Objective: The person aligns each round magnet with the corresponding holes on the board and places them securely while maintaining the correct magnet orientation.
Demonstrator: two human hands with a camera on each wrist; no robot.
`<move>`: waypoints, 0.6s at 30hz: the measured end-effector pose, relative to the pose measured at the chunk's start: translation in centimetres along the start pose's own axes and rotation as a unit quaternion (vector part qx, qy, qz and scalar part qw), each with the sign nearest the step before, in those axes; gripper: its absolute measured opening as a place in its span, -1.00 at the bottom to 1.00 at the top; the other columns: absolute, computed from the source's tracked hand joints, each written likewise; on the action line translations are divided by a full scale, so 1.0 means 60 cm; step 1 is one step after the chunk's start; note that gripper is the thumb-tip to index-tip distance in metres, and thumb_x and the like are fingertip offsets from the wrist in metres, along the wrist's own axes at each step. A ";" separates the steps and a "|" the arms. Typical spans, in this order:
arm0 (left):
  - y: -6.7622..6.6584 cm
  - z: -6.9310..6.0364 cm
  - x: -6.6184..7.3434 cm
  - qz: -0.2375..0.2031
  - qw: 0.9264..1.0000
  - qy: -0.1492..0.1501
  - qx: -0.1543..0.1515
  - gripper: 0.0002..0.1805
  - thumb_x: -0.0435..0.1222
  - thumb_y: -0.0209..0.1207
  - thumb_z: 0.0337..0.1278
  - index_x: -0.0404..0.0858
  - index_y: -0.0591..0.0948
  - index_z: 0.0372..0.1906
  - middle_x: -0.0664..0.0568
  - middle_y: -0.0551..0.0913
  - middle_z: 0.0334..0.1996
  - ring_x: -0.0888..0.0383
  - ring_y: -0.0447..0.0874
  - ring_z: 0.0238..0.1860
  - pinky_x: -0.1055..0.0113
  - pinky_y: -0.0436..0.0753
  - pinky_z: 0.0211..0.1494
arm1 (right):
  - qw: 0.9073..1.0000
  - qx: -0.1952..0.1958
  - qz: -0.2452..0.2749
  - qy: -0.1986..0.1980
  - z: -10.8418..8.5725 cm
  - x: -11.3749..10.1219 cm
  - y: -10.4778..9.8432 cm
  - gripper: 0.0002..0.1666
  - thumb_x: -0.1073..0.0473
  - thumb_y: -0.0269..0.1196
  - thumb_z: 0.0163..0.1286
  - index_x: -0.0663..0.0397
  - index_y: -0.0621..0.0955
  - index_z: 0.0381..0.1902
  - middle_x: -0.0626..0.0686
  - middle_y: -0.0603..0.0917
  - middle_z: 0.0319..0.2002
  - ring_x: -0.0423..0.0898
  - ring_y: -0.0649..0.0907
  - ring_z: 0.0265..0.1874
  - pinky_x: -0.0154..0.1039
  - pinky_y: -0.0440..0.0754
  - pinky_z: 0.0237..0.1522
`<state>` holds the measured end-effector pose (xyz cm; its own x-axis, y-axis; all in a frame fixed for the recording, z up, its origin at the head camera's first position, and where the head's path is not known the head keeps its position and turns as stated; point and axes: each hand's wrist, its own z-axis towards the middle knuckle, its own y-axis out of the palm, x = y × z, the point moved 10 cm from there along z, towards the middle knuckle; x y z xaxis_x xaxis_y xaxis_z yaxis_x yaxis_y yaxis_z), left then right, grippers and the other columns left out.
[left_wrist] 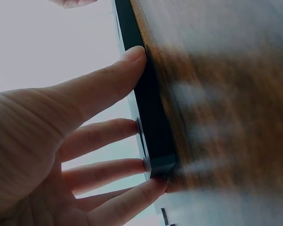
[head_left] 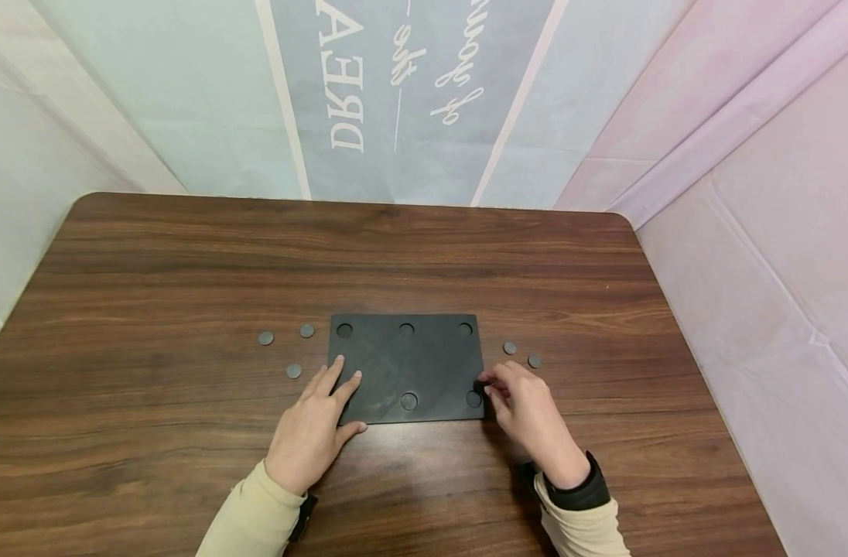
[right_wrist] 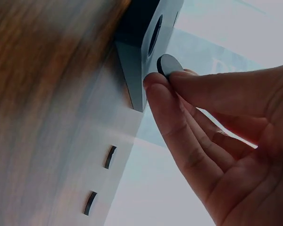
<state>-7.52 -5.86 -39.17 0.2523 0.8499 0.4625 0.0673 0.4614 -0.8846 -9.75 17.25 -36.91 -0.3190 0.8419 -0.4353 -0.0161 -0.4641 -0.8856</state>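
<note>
A black rectangular board [head_left: 424, 360] with round recesses lies on the table. The left hand [head_left: 311, 437] rests on its left end with spread fingers; in the left wrist view the thumb of that hand [left_wrist: 61, 132] touches the board's edge [left_wrist: 148, 94]. Between thumb and fingertips, the right hand [head_left: 531, 410] pinches a small dark disc [right_wrist: 169, 65], held beside the near right recess [head_left: 474, 398]. In the right wrist view the right hand [right_wrist: 226, 122] has the disc tilted near the board's corner [right_wrist: 132, 70]. The left hand hides the near left recess.
Three grey discs lie left of the board: one far left [head_left: 266, 338], one by the far corner [head_left: 307, 331], one nearer [head_left: 294, 371]. Two more discs [head_left: 510, 348] [head_left: 534, 361] lie to its right. A printed curtain [head_left: 410, 100] hangs behind the table's far edge.
</note>
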 end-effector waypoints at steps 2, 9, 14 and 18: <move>0.000 0.000 0.000 0.001 1.000 0.000 -0.001 -0.30 -0.14 0.48 -0.22 -0.28 0.59 0.16 -0.29 0.42 0.28 -0.28 0.46 0.23 -0.01 0.69 -0.28 | 1.000 -0.001 0.001 -0.003 -0.001 -0.002 0.000 -0.78 0.49 0.37 0.08 0.10 0.67 -0.36 -0.03 0.61 -0.40 -0.17 0.67 -0.44 -0.33 0.65 -0.40; 0.000 0.000 0.000 0.003 1.000 -0.001 -0.002 -0.30 -0.14 0.48 -0.21 -0.27 0.59 0.17 -0.30 0.42 0.28 -0.28 0.45 0.23 0.00 0.69 -0.28 | 1.000 -0.010 0.004 -0.012 -0.002 -0.008 0.004 -0.78 0.47 0.39 0.07 0.08 0.68 -0.38 -0.06 0.58 -0.42 -0.19 0.63 -0.47 -0.36 0.61 -0.42; 0.001 0.000 0.000 0.001 1.000 -0.003 -0.003 -0.30 -0.15 0.48 -0.20 -0.28 0.59 0.17 -0.29 0.42 0.29 -0.28 0.45 0.23 -0.01 0.68 -0.27 | 0.999 -0.026 0.013 -0.013 -0.002 -0.010 0.009 -0.77 0.48 0.37 0.09 0.05 0.68 -0.38 -0.08 0.57 -0.43 -0.23 0.60 -0.47 -0.39 0.58 -0.43; 0.001 0.000 0.000 0.000 1.000 -0.004 -0.005 -0.30 -0.15 0.47 -0.20 -0.27 0.59 0.17 -0.29 0.41 0.29 -0.28 0.45 0.23 -0.02 0.68 -0.26 | 0.999 -0.032 0.014 -0.013 -0.003 -0.011 0.011 -0.77 0.48 0.37 0.10 0.05 0.69 -0.39 -0.10 0.57 -0.44 -0.26 0.57 -0.49 -0.40 0.55 -0.44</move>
<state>-7.53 -5.83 -39.22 0.2443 0.8523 0.4624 0.0772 0.4583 -0.8854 -9.37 16.44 -37.27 -0.3432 0.8210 -0.4562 0.0535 -0.4679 -0.8822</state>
